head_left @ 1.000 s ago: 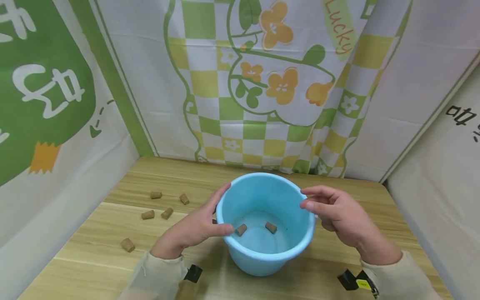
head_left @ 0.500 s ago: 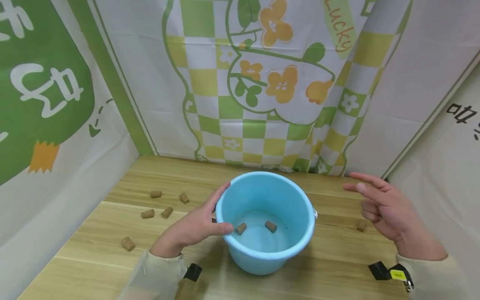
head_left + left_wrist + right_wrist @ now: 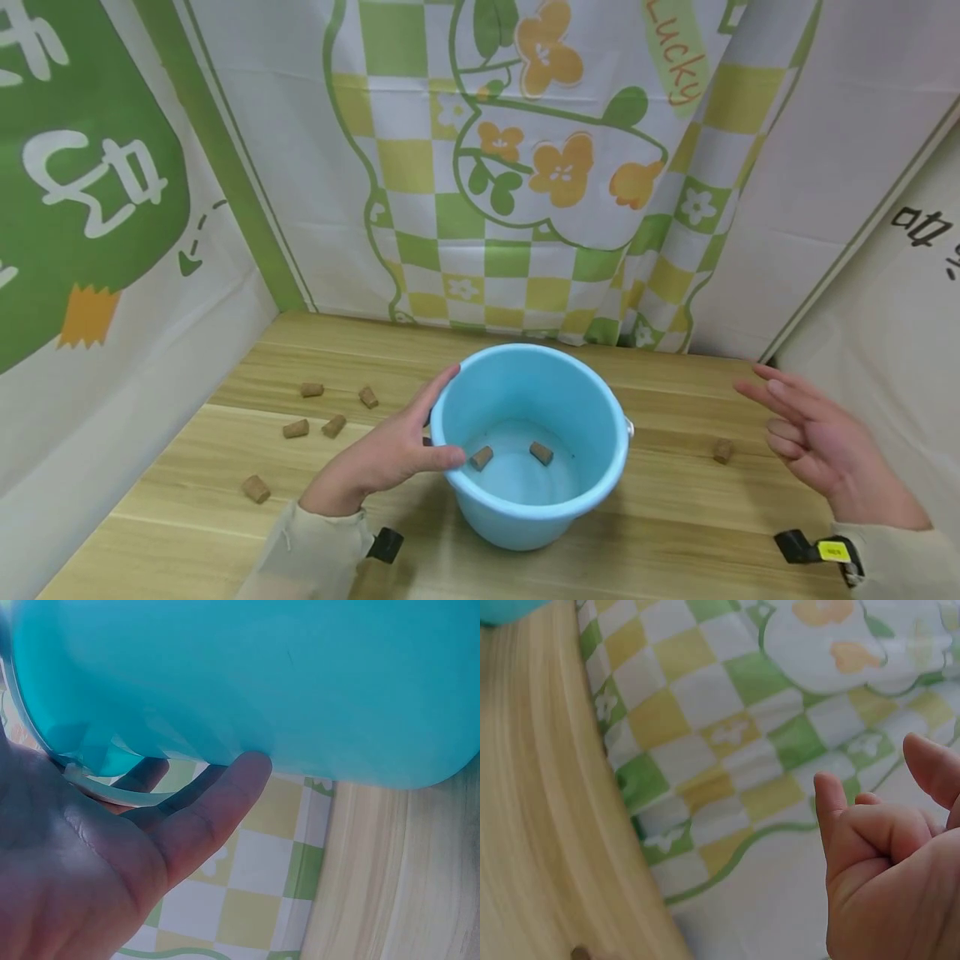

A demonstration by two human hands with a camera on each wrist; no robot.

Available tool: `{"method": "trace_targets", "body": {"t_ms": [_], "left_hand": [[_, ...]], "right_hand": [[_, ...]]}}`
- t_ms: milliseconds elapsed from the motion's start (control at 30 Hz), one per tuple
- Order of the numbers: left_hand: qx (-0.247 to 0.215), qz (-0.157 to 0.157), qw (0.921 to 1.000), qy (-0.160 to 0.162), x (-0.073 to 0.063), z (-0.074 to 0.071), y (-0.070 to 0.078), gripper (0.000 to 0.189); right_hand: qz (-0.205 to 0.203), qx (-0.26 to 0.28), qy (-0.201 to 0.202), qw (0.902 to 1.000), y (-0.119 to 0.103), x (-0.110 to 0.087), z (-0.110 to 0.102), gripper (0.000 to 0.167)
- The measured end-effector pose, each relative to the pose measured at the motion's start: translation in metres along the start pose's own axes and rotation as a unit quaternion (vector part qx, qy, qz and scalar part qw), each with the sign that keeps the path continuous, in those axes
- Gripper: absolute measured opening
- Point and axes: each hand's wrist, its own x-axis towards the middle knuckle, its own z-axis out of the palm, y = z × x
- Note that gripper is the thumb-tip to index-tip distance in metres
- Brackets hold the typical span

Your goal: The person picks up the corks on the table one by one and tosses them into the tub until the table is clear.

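Note:
A light blue bucket (image 3: 525, 521) stands upright on the table, with two corks (image 3: 542, 452) lying on its floor. My left hand (image 3: 390, 454) holds the bucket's left side, thumb over the rim and fingers along the outside wall. In the left wrist view those fingers (image 3: 214, 817) lie against the bucket wall beside a pale handle strip (image 3: 112, 791). My right hand (image 3: 817, 437) hovers at the right, holding nothing, its index and middle fingers stretched out and the others bent. Just left of it a single cork (image 3: 722, 451) lies on the wood.
Several loose corks (image 3: 296, 428) are scattered on the left of the wooden table (image 3: 652, 533). A checked green and yellow curtain (image 3: 525, 258) hangs behind the table. White fabric walls (image 3: 892, 367) close in both sides.
My right hand has moved right from the bucket's rim to the table's right side, bringing the cork there into sight. The left hand and the bucket have stayed in place.

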Motion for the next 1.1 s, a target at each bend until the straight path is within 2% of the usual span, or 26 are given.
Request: {"method": "trace_targets", "body": {"t_ms": [233, 533, 800, 1000, 1100], "left_hand": [[-0.001, 0.006, 1.0, -0.004, 0.0, -0.001, -0.001, 0.108], [0.005, 0.005, 1.0, -0.003, 0.0, -0.001, -0.001, 0.108], [0.006, -0.001, 1.0, 0.004, 0.0, 0.0, -0.001, 0.109], [0.001, 0.002, 1.0, 0.003, 0.0, 0.0, -0.001, 0.11], [0.0, 0.007, 1.0, 0.001, -0.001, 0.0, -0.001, 0.11]], "right_hand": [[0.014, 0.006, 0.027, 0.9995, 0.003, -0.009, -0.026, 0.04], [0.028, -0.058, 0.099, 0.993, 0.011, -0.017, -0.056, 0.035], [0.057, -0.111, 0.161, 0.979, 0.021, -0.023, -0.079, 0.032], [0.081, -0.163, 0.202, 0.9623, 0.03, -0.027, -0.092, 0.029], [0.104, -0.182, 0.228, 0.9508, 0.038, -0.029, -0.098, 0.023]]}}
